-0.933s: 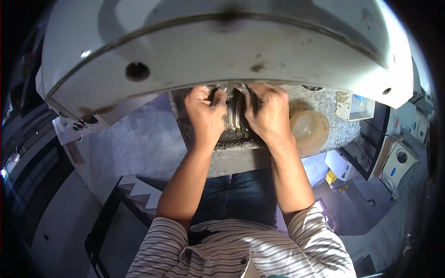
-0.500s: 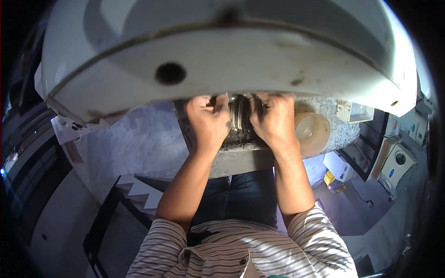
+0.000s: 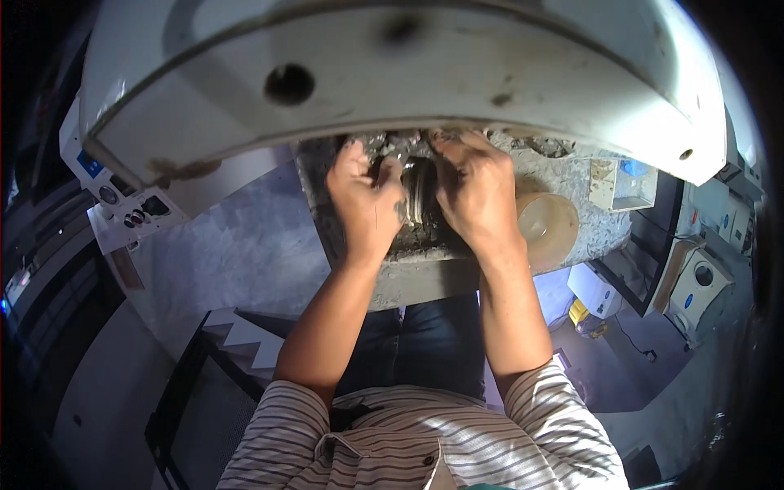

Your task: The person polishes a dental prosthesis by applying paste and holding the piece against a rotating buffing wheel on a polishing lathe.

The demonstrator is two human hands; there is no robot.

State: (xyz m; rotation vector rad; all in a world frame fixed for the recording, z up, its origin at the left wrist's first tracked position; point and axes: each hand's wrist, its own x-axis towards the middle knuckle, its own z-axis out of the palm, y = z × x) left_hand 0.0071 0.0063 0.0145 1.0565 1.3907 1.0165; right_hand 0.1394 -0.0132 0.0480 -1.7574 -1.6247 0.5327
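Observation:
Side by side under the front lip of a white machine housing (image 3: 457, 73), my two hands work close together. My left hand (image 3: 364, 200) has its fingers curled and its thumb bent inward. My right hand (image 3: 478, 184) is closed too, its fingers reaching in toward the left. A small grey, shiny piece (image 3: 398, 147) shows between the fingertips, its kind unclear. Just below it, between my wrists, stands a ribbed, metallic-looking round part (image 3: 418, 196) in a dirty, dark recess. The housing lip partly covers my fingertips.
A translucent, yellowish round bowl (image 3: 547, 229) stands right of my right wrist on a grey, stained worktop (image 3: 600, 233). Beyond it sits a white open box (image 3: 625, 186). At left is a white unit with knobs (image 3: 135, 214). A dark-framed mesh chair (image 3: 204, 392) stands lower left.
The housing lip sits higher in view, so more of my fingers and the grey piece show. My right hand has turned and its fingers now reach farther inward. Both hands stay near the ribbed part.

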